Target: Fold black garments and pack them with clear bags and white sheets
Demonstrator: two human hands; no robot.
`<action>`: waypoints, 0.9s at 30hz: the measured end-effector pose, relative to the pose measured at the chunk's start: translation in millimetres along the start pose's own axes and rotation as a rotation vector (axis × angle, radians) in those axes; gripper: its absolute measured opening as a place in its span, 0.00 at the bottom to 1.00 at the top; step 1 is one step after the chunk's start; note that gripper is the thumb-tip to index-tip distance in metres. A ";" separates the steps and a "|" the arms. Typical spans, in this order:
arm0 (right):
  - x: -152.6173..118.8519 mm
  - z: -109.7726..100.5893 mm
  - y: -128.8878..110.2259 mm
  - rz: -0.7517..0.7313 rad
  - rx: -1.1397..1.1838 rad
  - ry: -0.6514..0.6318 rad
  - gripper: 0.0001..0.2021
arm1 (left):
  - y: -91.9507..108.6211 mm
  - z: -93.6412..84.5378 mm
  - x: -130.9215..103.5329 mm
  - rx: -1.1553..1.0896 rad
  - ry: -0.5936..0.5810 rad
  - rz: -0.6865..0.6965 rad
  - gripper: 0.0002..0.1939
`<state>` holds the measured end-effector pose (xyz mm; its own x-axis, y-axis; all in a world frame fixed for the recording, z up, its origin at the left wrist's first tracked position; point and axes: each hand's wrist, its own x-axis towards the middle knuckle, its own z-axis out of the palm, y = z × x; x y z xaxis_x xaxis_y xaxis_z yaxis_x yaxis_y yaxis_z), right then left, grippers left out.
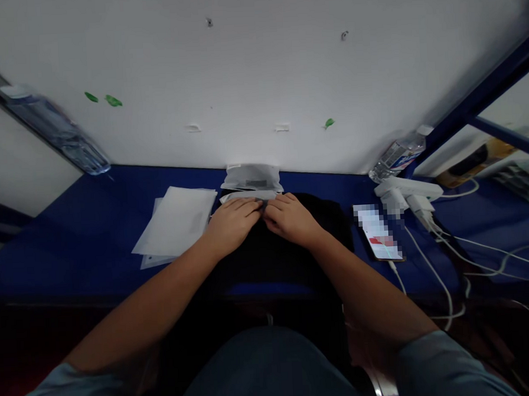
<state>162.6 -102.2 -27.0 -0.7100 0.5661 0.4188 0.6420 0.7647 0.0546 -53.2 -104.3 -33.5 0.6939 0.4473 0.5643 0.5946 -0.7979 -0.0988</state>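
Note:
My left hand and my right hand meet at the near edge of a whitish translucent plastic bag. The left fingers lie close together over that edge, thumb hidden. Curled more tightly, the right fingers grip the same edge. A small greyish bit shows between the fingertips; I cannot make out what it is. Under both hands spreads a black cloth-like item, reaching the front of the blue table. Dim light hides its folds.
White translucent sheets or bags lie stacked at left. At right are a lit phone on a cable, a white power strip with plugs and cords, and a plastic bottle. Another large bottle stands left by the wall.

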 end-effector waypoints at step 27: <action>-30.0 -12.0 44.4 0.382 0.499 -0.029 0.21 | -5.8 -5.2 -2.1 0.000 -0.119 -0.166 0.30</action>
<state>215.9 -88.9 -26.3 -0.4696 0.8304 0.3001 0.6446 0.5547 -0.5262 -60.3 -102.7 -29.9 0.6296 0.6169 0.4724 0.7047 -0.7094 -0.0128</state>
